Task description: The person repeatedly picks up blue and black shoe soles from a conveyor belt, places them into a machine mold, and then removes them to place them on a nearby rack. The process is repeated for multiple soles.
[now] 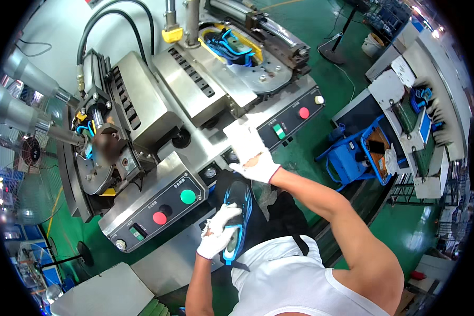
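A black shoe with blue trim (242,199) is in front of me, its toe toward the machine. My left hand (219,231), in a white glove, grips it by its side near the opening, hiding part of the upper. My right hand (256,166), also gloved in white, is above the machine's front edge, thumb apart from the fingers. Strong glare washes out the fingers and a pale patch around them. The metal machine (200,113) has two stations. Blue-and-black shoe parts (227,46) sit in the far right station, and blue pieces (84,131) show in the left one.
Two control panels with a green button (188,196) and red buttons (160,217) line the machine's front. A blue cart (347,158) stands at right, beside a bench with brushes (440,118). Black hoses (116,13) arch above the machine; a fan (31,150) stands left.
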### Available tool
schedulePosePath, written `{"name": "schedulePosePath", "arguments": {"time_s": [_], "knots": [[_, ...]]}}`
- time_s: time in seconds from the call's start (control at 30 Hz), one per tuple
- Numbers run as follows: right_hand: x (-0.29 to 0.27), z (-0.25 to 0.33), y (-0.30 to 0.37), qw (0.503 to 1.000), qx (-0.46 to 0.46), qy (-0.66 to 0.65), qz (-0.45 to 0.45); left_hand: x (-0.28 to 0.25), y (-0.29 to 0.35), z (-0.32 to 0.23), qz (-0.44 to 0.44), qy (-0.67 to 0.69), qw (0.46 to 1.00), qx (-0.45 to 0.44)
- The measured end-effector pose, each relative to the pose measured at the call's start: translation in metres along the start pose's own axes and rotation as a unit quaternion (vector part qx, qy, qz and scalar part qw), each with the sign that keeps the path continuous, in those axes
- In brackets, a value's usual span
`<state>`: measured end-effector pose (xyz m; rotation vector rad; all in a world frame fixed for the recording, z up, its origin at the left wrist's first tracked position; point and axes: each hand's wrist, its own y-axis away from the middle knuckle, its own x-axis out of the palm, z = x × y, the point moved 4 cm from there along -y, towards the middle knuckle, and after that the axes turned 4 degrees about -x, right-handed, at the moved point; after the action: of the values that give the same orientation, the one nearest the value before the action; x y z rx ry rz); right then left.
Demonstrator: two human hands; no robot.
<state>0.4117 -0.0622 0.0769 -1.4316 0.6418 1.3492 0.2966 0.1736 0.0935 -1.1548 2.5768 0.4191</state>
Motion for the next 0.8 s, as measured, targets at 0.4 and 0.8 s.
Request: {"name": "schedulePosePath", "arguments": {"time_s": [0.4, 0.8], "knots": [[-0.140, 0.056, 0.252, 0.729, 0.382, -0.568, 0.011, 0.072, -0.043, -0.120, -0.103, -0.091, 0.974, 0.180], [-0.193, 0.004, 0.369, 0.639, 0.571, -0.393, -0.333, 0.283, -0.106, -0.329, 0.182, -0.130, 0.803, 0.553]]}}
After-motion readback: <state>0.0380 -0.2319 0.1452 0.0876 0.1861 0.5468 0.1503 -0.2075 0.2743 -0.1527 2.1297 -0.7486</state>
